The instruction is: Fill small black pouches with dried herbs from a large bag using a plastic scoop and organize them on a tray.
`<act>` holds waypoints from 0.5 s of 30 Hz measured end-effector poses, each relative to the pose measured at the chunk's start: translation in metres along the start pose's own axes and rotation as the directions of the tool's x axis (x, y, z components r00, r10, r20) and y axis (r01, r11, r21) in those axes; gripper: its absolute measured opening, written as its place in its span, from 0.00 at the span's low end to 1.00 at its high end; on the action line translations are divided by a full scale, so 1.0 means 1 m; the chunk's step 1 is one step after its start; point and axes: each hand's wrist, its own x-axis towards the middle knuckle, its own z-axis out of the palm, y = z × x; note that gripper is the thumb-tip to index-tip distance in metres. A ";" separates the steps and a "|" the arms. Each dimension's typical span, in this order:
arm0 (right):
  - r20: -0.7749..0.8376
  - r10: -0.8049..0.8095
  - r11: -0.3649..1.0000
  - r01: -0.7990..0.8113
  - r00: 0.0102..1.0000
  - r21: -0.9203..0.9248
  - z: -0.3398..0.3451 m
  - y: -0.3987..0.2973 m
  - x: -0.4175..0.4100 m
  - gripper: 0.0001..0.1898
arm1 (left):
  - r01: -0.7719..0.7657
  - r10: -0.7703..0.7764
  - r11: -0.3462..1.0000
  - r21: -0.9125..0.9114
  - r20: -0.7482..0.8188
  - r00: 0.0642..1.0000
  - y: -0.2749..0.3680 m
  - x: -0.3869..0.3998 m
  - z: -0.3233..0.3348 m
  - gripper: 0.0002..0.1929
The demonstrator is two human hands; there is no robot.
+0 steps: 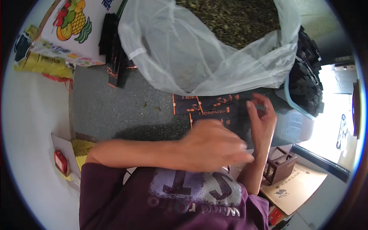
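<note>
My left hand (215, 146), blurred, is bent in front of my shirt, fingers curled, over the near edge of the counter; whether it holds anything cannot be told. My right hand (261, 110) is raised beside the right end of some flat black packets (211, 107) with orange print; its thumb and fingers are apart, with nothing visible between them. The packets lie overlapping on the grey speckled counter (115, 103), partly behind my left hand. Beyond them stands a large translucent plastic bag (178, 54), its mouth spread, holding dried greenish-brown leaf material (235, 20).
At the right, a light-blue-rimmed container (299, 107) is heaped with black packets (306, 83). More black strips (113, 49) lie back left beside a fruit-printed carton (72, 28). A brown wooden frame (280, 165) stands on a tan board (296, 187) at the lower right.
</note>
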 end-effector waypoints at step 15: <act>0.298 0.007 0.931 -0.115 0.954 0.347 0.018 -0.002 0.015 0.18 | 0.240 -0.053 0.814 0.530 -0.343 0.938 -0.057 -0.038 -0.019 0.23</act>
